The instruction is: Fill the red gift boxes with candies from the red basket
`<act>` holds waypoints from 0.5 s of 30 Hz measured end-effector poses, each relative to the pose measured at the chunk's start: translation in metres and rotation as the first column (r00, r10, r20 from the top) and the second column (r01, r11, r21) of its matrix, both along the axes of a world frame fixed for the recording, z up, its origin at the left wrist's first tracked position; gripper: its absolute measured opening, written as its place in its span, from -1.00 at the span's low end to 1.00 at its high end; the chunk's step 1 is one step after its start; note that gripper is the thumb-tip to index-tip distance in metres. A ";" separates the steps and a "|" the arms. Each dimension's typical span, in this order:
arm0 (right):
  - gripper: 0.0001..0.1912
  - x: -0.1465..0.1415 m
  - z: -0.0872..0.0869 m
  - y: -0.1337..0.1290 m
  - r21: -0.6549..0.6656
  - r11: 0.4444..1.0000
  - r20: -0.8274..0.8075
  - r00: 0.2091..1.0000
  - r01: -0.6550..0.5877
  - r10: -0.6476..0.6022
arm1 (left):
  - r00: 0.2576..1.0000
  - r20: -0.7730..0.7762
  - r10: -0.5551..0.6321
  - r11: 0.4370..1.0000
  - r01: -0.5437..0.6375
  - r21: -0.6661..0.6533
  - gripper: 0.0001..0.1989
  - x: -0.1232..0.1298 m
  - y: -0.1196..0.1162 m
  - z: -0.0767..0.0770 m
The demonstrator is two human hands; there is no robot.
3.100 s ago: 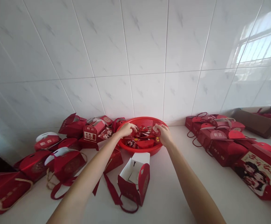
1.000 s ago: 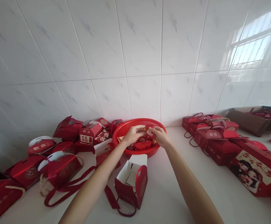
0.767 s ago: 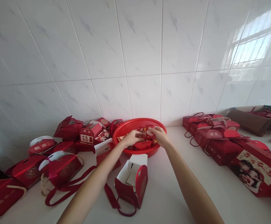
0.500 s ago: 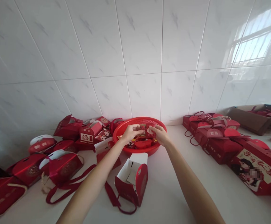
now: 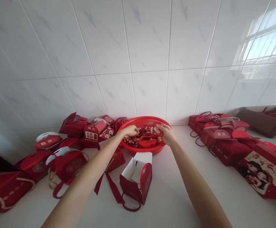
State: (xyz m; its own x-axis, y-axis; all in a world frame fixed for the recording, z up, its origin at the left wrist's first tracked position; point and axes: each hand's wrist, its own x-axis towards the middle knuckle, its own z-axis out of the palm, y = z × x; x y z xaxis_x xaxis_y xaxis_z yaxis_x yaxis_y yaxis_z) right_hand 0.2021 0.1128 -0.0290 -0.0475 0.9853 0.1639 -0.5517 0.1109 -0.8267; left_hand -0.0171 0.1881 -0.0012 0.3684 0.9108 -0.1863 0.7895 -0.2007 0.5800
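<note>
A red plastic basket [image 5: 144, 119] stands near the wall, with red and gold wrapped packets [image 5: 145, 133] inside. Over its left part, my left hand [image 5: 131, 130] is closed at the packets; whatever its fingers hold is too small to make out. At the basket's right side my right hand [image 5: 166, 133] pinches a red packet [image 5: 157, 129]. Between my forearms, in front of the basket, an open red box [image 5: 134, 186] with a white inside shows no contents in its visible part. A dark red ribbon [image 5: 114, 188] lies at its left.
Several red gift boxes [image 5: 73, 163] with cords and ribbons crowd the left side. More red boxes [image 5: 228, 152] stand in rows at the right. Behind them at the far right is a brown carton [image 5: 259, 122] with red things inside. A tiled wall [image 5: 149, 91] rises behind the basket.
My left hand has moved left, away from my right hand, and closed lower among the packets. My right hand still holds the red packet. The view has shifted slightly.
</note>
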 end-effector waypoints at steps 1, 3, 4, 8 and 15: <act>-0.74 0.000 -0.001 0.001 -0.005 1.000 -0.003 1.000 0.010 -0.010 | 0.997 -0.078 -0.021 0.999 0.018 -0.039 -0.88 -0.002 0.002 -0.004; -0.75 0.000 -0.001 0.001 -0.014 1.000 -0.005 1.000 0.025 -0.025 | 0.980 -0.189 -0.069 0.993 0.050 -0.108 -0.75 -0.002 0.006 -0.012; -0.75 0.000 -0.001 0.001 -0.018 0.999 -0.004 1.000 0.031 -0.031 | 0.971 -0.221 -0.090 0.989 0.062 -0.133 -0.71 0.000 0.008 -0.016; -0.73 -0.001 0.000 0.000 -0.021 0.999 0.007 0.999 0.036 -0.036 | 0.958 -0.256 -0.131 0.979 0.083 -0.188 -0.64 0.009 0.019 -0.027; -0.72 -0.002 0.001 -0.002 -0.028 0.999 0.004 0.999 0.041 -0.041 | 0.984 -0.137 -0.113 0.980 0.087 -0.178 -0.69 0.010 0.022 -0.035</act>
State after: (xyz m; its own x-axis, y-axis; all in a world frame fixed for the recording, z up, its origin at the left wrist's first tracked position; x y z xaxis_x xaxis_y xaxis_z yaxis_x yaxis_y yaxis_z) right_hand 0.2005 0.1108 -0.0276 -0.0071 0.9906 0.1365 -0.5440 0.1107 -0.8318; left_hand -0.0069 0.2104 -0.0361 0.4135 0.8206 -0.3945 0.8489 -0.1908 0.4929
